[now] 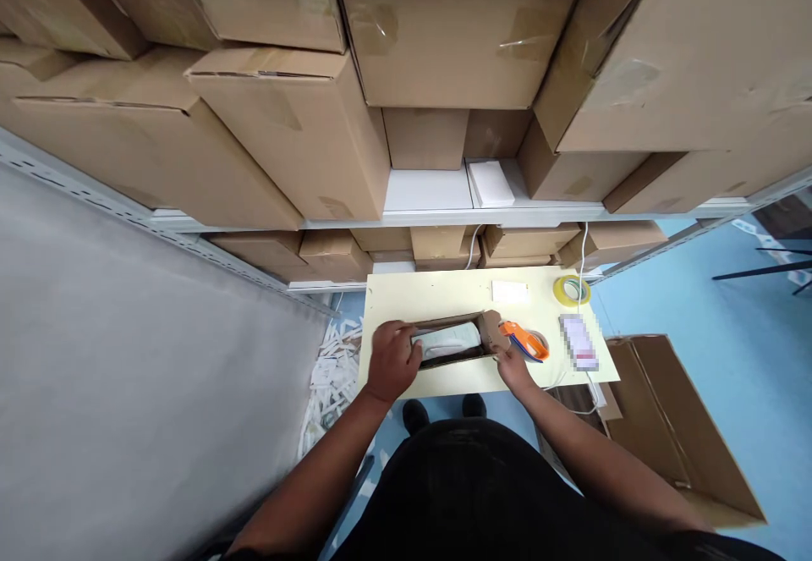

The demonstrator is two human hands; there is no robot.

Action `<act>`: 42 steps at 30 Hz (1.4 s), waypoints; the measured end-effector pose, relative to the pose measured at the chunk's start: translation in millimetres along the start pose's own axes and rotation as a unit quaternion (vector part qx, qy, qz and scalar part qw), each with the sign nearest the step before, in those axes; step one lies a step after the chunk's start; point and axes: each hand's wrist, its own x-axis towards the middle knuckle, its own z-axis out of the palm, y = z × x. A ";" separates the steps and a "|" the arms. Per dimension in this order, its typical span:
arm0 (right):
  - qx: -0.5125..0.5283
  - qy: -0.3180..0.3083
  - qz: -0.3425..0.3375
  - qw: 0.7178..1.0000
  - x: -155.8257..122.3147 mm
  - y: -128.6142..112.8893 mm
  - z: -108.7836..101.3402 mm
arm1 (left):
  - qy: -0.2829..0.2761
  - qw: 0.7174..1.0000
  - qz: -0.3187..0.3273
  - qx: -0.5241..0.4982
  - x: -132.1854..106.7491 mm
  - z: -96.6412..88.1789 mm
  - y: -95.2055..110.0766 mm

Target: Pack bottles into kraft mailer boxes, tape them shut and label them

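Observation:
A small, narrow cardboard box (492, 330) lies open on the cream tabletop (406, 294). Inside it rests a pale, whitish-green item (447, 339), perhaps wrapped; its kind I cannot make out. My left hand (393, 361) grips the left end of the box, its thumb over the near edge. At the right end, the fingers of my right hand (512, 368) pinch the raised end flap. Just beyond my right hand lies an orange and blue tape dispenser (521, 341), apart from the box.
Right of the dispenser are a phone (578, 343) with a cable and a yellow tape roll (559, 292). A white paper (509, 292) lies behind. Boxes fill the shelf (425, 190) ahead. A large open carton (691, 409) stands right; paper scraps (333, 375) cover the floor left.

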 end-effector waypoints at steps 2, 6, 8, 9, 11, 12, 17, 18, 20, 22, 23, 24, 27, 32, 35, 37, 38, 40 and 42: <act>-0.007 -0.001 -0.015 1.000 -7.3 -6.6 -4.9 | 0.039 0.993 -0.108 -0.025 -18.2 -4.9 -6.7; -0.048 -0.037 -0.161 0.985 -19.5 -17.5 -14.5 | -0.111 0.977 -0.126 -0.135 -36.1 9.3 -8.9; -0.087 -0.076 -0.231 0.966 -21.2 -19.7 -18.4 | -0.151 0.977 -0.083 -0.128 -34.7 19.5 -6.0; -0.111 -0.089 -0.254 0.957 -20.8 -20.1 -19.8 | -0.158 0.978 -0.068 -0.118 -32.5 23.7 -5.1; -0.155 -0.098 -0.280 0.942 -18.2 -20.6 -21.6 | -0.160 0.980 -0.053 -0.107 -27.4 29.5 -6.0; -0.171 -0.099 -0.289 0.937 -16.6 -21.0 -21.9 | -0.155 0.980 -0.054 -0.108 -25.4 31.1 -7.8; -0.193 -0.087 -0.315 0.925 -14.1 -23.0 -18.7 | -0.038 0.991 -0.085 -0.091 -29.2 36.5 -18.3; -0.192 -0.081 -0.313 0.927 -14.9 -23.1 -17.5 | 0.005 0.993 -0.096 -0.071 -32.4 39.0 -18.5; -0.188 -0.069 -0.308 0.930 -16.3 -23.0 -15.7 | 0.089 0.988 -0.123 -0.031 -39.0 45.7 -16.6; -0.187 -0.064 -0.310 0.930 -16.6 -23.1 -15.2 | 0.137 0.980 -0.141 -0.026 -43.6 53.0 -13.7; -0.188 -0.068 -0.313 0.928 -16.0 -23.4 -15.6 | 0.133 0.980 -0.141 -0.040 -44.6 56.0 -12.7; -0.190 -0.078 -0.317 0.926 -14.7 -23.9 -16.3 | 0.108 0.983 -0.135 -0.058 -44.5 58.0 -12.3; -0.191 -0.130 -0.316 0.920 -8.1 -26.3 -19.2 | -0.019 0.992 -0.090 -0.083 -39.7 56.4 -16.2; -0.171 -0.158 -0.285 0.930 4.5 -29.1 -18.0 | -0.112 0.991 -0.039 -0.060 -30.1 42.2 -29.1; -0.152 -0.128 -0.270 0.942 7.9 -27.5 -11.8 | -0.057 0.995 -0.069 -0.047 -23.3 40.8 -29.6; -0.149 -0.091 -0.265 0.948 8.7 -24.5 -5.7 | 0.006 0.995 -0.096 -0.029 -14.9 41.8 -27.4; -0.150 -0.073 -0.265 0.950 9.0 -22.6 -2.4 | 0.021 0.994 -0.103 -0.021 -9.5 41.9 -26.2; -0.148 -0.042 -0.266 0.952 9.6 -18.8 4.4 | 0.002 0.995 -0.100 -0.014 1.2 40.3 -24.2; -0.144 -0.022 -0.266 0.953 10.1 -15.4 10.3 | -0.045 0.996 -0.076 -0.013 8.2 36.9 -23.1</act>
